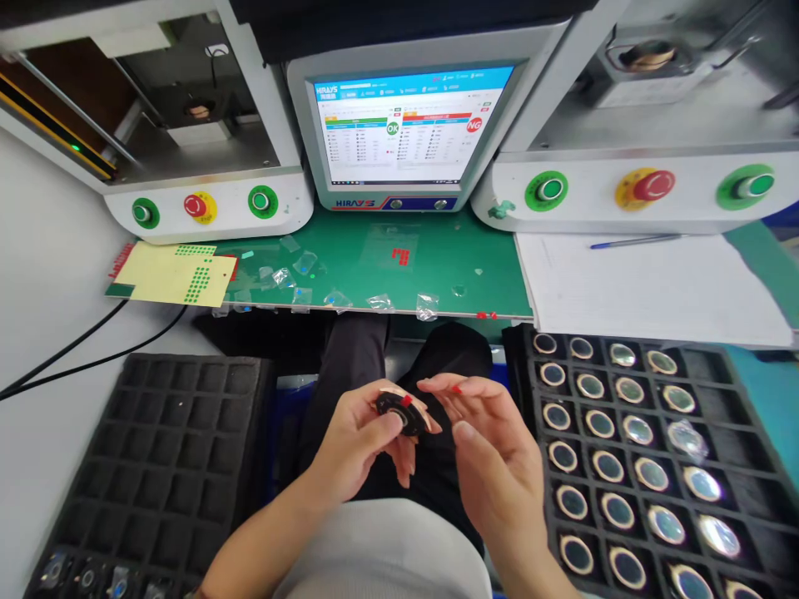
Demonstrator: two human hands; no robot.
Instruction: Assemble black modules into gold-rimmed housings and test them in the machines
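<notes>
My left hand [368,437] is closed around a round black watch case [399,412] with a gold-toned rim, its thumb pressing on the middle of the dark face. A small red sticker [407,401] sits on the edge of the case. Just to the right, my right hand [493,441] is open, with thumb and fingers apart and not touching the case. On one of its fingertips is a small red piece [457,389]. Both hands are above my lap.
A foam tray [699,362] of round gold-rimmed watch cases lies at right. Another foam tray [168,449] at left holds several parts in its near row. Beyond are the green bench [349,241], clear film scraps, sticker sheets [168,274], papers [637,283], a pen, a monitor [412,125] and two machines.
</notes>
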